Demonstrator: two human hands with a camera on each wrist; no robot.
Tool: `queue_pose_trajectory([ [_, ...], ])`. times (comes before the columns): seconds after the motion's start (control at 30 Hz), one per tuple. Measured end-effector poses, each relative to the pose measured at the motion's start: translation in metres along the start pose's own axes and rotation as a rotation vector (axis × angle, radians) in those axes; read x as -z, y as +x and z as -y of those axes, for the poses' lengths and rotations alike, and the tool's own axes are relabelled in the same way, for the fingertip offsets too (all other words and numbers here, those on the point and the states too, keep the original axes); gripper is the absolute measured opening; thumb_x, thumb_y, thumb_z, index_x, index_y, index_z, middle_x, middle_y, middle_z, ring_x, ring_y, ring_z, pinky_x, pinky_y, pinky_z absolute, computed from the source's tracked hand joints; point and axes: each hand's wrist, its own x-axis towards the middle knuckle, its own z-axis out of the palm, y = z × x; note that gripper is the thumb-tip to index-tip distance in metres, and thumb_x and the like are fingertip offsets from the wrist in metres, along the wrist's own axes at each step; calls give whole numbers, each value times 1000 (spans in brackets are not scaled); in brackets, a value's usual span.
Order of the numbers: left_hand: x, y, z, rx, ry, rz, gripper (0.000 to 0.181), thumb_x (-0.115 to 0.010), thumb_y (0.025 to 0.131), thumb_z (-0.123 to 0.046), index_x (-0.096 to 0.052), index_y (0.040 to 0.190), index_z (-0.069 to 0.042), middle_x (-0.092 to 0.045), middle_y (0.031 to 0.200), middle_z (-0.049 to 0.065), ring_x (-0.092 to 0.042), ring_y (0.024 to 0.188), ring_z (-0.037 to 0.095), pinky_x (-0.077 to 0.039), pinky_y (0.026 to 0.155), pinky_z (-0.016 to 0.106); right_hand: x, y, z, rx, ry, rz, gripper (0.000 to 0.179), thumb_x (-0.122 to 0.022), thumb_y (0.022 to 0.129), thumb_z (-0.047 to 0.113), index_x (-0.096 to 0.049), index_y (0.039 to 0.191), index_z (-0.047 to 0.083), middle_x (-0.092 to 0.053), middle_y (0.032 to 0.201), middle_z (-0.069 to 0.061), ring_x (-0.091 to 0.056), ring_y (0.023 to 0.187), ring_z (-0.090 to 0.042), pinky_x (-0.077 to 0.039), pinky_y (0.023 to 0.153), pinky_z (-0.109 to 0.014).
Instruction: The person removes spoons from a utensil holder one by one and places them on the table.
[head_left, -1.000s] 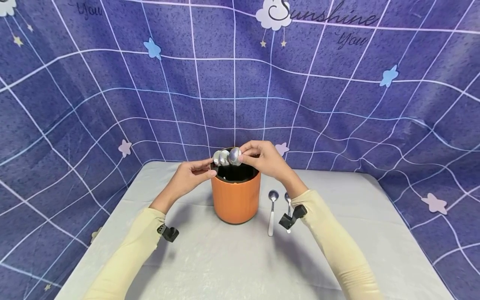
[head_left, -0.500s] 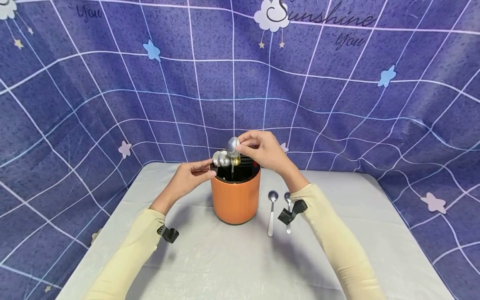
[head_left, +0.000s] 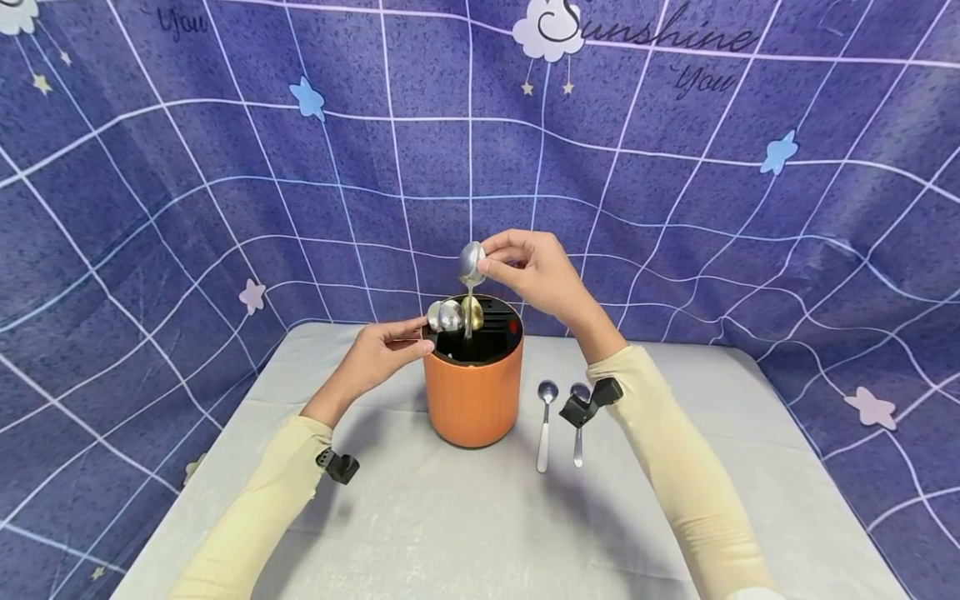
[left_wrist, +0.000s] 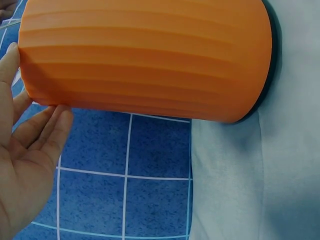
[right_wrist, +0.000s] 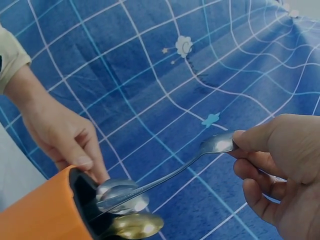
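Observation:
An orange utensil holder (head_left: 472, 404) with a black inside stands upright on the table. My right hand (head_left: 536, 271) pinches a silver spoon (head_left: 471, 265) by its bowl above the holder; the thin handle runs down into the opening, its lower end hidden. My left hand (head_left: 378, 358) touches the holder's left rim, thumb toward the front and fingers behind, all fairly straight. In the left wrist view the fingertips (left_wrist: 62, 112) rest at the orange wall. Silver spoons (head_left: 450, 316) lean at the left inside the rim, with a gold spoon (right_wrist: 137, 225) beside them.
Right of the holder, a white-handled spoon (head_left: 543, 425) and another spoon (head_left: 578, 446) lie on the table, the latter partly behind the right wrist camera (head_left: 592, 402). The table has a light grey cloth (head_left: 435, 525). A blue grid-patterned curtain (head_left: 360, 208) stands close behind.
My right hand has risen with the silver spoon, drawing more of its handle up out of the holder and revealing the gold spoon. My left hand stays at the rim.

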Motion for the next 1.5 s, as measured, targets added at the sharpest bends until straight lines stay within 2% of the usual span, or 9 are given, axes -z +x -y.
queue_pose_trajectory([
  [0.4, 1, 0, 0, -7, 13, -2, 55, -77, 94, -34, -63, 142, -11, -69, 129, 15, -69, 114, 28, -60, 93, 35, 15, 8, 15, 49, 23, -41, 18, -75, 95, 12, -76, 110, 3, -78, 92, -9, -72, 91, -16, -53, 78, -28],
  [0.6, 2, -1, 1, 3, 13, -2, 56, -77, 93, -37, -63, 142, -12, -70, 128, 14, -70, 113, 26, -60, 92, 34, 27, 1, 17, 27, 44, -66, 18, -75, 95, 13, -76, 110, 4, -78, 90, -6, -69, 88, -15, -48, 71, -25],
  [0.7, 2, -1, 1, 9, 4, -2, 56, -78, 92, -37, -64, 141, -12, -71, 127, 13, -70, 113, 25, -60, 92, 33, 34, -4, 16, 15, 57, -85, 19, -75, 95, 12, -75, 110, 2, -79, 91, -7, -70, 88, -15, -50, 73, -25],
  [0.83, 2, -1, 1, 9, 6, 0, 57, -78, 93, -37, -63, 141, -11, -70, 127, 14, -70, 113, 26, -60, 92, 32, 43, -11, 8, -13, 57, -126, 20, -75, 94, 10, -75, 111, -1, -79, 91, -5, -72, 87, -12, -54, 77, -23],
  [0.93, 2, -1, 1, 6, 12, 2, 57, -77, 93, -38, -63, 141, -11, -70, 128, 14, -70, 113, 26, -60, 92, 33, 50, -15, 0, -35, 45, -156, 21, -73, 94, 8, -74, 112, -3, -79, 90, -3, -67, 78, -9, -49, 65, -20],
  [1.07, 1, -1, 1, 6, 16, 5, 58, -77, 93, -39, -62, 142, -12, -69, 130, 14, -70, 114, 27, -60, 93, 35, 59, -23, -9, -68, 40, -189, 22, -72, 94, 7, -74, 113, -4, -78, 88, 0, -64, 74, -8, -45, 61, -20],
  [1.27, 2, -2, 1, 14, 15, -9, 57, -77, 93, -39, -63, 141, -12, -69, 131, 13, -70, 114, 26, -60, 92, 34, 70, -35, -24, -136, 30, -215, 23, -71, 95, 8, -73, 114, -4, -78, 88, 3, -70, 86, -7, -54, 79, -20],
  [1.5, 0, 0, 1, -2, 17, -1, 57, -77, 94, -37, -62, 142, -11, -67, 133, 14, -69, 115, 28, -60, 93, 34, 81, -49, -51, -202, 12, -207, 25, -70, 95, 8, -72, 115, -8, -76, 87, 8, -67, 78, -6, -54, 70, -21],
])
